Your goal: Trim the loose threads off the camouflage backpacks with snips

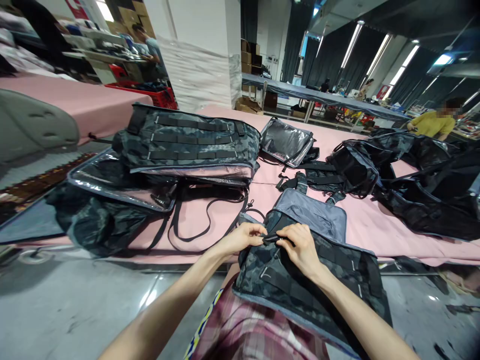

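A dark camouflage bag lies partly across my lap and partly on the table edge, its grey lining flap folded out behind it. Near the bag's top left corner, a short black strap runs between my fingers. My left hand pinches its left end. From the other side, my right hand is closed on the strap with thumb and fingers, resting over the bag's fabric. The fingertips partly hide the strap, so its exact shape is unclear.
The pink-covered table carries a large camouflage bag at left, with loose black straps trailing from it. A clear-windowed pouch lies behind, and several dark bags are piled at right. Other people work in the background.
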`<state>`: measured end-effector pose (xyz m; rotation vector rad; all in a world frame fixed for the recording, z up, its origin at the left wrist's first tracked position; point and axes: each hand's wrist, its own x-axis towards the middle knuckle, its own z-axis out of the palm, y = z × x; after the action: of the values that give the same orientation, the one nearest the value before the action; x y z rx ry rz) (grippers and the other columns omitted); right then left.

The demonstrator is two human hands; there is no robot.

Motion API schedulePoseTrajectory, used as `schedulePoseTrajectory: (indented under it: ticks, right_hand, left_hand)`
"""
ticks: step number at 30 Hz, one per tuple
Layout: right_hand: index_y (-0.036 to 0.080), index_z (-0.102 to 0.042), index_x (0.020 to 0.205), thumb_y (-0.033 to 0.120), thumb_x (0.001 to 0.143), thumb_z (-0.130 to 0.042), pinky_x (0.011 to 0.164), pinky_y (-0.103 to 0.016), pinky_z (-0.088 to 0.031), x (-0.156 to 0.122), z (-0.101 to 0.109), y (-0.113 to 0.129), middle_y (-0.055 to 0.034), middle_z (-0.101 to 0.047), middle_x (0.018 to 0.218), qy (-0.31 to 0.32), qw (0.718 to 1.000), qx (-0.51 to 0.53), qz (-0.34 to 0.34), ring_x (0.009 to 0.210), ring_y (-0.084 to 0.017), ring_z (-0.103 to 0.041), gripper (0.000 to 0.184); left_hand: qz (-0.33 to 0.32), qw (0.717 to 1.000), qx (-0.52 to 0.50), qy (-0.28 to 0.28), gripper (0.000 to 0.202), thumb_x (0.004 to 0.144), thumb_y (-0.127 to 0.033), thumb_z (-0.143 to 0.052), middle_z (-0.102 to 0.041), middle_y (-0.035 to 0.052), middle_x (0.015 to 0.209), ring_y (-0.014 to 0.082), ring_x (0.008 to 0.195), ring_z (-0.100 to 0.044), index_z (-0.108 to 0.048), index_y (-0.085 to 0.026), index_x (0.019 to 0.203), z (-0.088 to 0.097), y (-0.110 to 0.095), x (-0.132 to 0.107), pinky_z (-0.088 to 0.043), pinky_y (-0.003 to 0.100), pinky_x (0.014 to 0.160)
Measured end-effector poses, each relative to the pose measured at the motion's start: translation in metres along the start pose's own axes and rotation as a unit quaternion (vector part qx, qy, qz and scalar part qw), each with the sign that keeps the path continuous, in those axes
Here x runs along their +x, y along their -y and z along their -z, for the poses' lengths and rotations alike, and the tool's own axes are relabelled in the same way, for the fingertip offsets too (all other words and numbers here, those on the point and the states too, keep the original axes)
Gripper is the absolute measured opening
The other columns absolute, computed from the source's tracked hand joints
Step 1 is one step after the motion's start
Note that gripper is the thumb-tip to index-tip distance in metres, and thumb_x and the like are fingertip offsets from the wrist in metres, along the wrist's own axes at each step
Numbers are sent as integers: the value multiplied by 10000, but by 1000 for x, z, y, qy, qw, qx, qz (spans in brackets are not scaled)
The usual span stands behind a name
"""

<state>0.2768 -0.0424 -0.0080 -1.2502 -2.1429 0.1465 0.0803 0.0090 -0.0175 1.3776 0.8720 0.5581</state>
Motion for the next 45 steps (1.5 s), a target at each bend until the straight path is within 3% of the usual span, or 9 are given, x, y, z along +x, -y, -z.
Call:
schedulePoseTrajectory:
  ticks: [4, 10, 18, 23, 32, 37, 41, 43, 45]
  right_hand:
    - [204, -624, 873, 277, 882, -498, 690, -322, -315, 0, -2, 1, -41, -653, 826, 9, 999, -22, 22, 766, -168, -535, 146]
    - [205, -615, 913, 314, 866, -527, 685, -307, -342, -2, 3, 1, -38, -648, 836, -10, 1000, 25, -11, 787, -168, -538, 148]
    - [199, -623, 848, 291, 874, -513, 662, -305, -328, -2, 2, 4, -33, -641, 783, 23, 999, 1, 22, 724, -160, -518, 146]
    - [185, -603, 909, 275, 875, -512, 681, -304, -337, -5, 4, 5, -46, -639, 844, -27, 1000, -14, -3, 781, -171, -516, 132]
    - [188, -602, 901, 228, 869, -516, 684, -304, -332, -3, -1, 5, -42, -634, 835, -12, 999, -30, 14, 784, -170, -517, 101]
    - [193, -621, 879, 273, 832, -568, 704, -305, -368, 1, -4, 8, -33, -633, 803, 4, 996, 74, -47, 764, -173, -526, 108]
    - [193, -616, 860, 279, 797, -586, 659, -279, -424, 4, 1, 8, -17, -645, 792, -12, 950, 265, -161, 722, -165, -570, 111]
    - [195, -620, 864, 263, 783, -596, 675, -286, -429, 3, 6, 6, -18, -651, 814, -24, 949, 256, -185, 736, -171, -577, 108]
    - [201, -630, 863, 246, 783, -602, 702, -299, -417, -1, 10, 4, -22, -651, 821, -18, 972, 175, -158, 760, -178, -565, 96]
  left_hand:
    - [-7, 1000, 15, -8, 154, 540, -183, -578, -439, -59, 563, 82, 557, -363, -570, -138, 686, -1, -2, 0, -261, 212, 548]
    - [9, 1000, -2, 6, 175, 543, -230, -615, -439, -58, 552, 76, 537, -339, -564, -132, 679, 0, 0, 0, -228, 211, 531]
    - [-8, 1000, 8, -7, 171, 547, -184, -594, -455, -51, 586, 82, 577, -361, -586, -120, 705, -1, 2, 1, -253, 213, 570]
    - [5, 1000, -9, 2, 159, 537, -192, -595, -441, -57, 566, 78, 553, -343, -575, -125, 679, -1, 2, 1, -225, 212, 550]
    - [2, 1000, -21, 0, 172, 531, -185, -603, -431, -62, 566, 78, 558, -340, -580, -129, 692, -2, 4, 0, -224, 210, 552]
    - [-2, 1000, -21, 2, 144, 529, -168, -588, -434, -59, 573, 78, 561, -340, -567, -128, 665, -4, 2, 0, -222, 210, 550]
    - [10, 999, -33, -7, 137, 531, -188, -586, -427, -57, 565, 80, 553, -335, -553, -131, 652, -6, -1, -2, -215, 214, 541]
    - [12, 999, -30, -10, 130, 528, -184, -584, -415, -59, 554, 78, 548, -326, -545, -133, 641, -6, -1, -3, -210, 213, 539]
    - [11, 1000, -27, -4, 131, 525, -181, -584, -415, -59, 550, 77, 545, -322, -544, -131, 640, -5, -1, -2, -210, 212, 539]
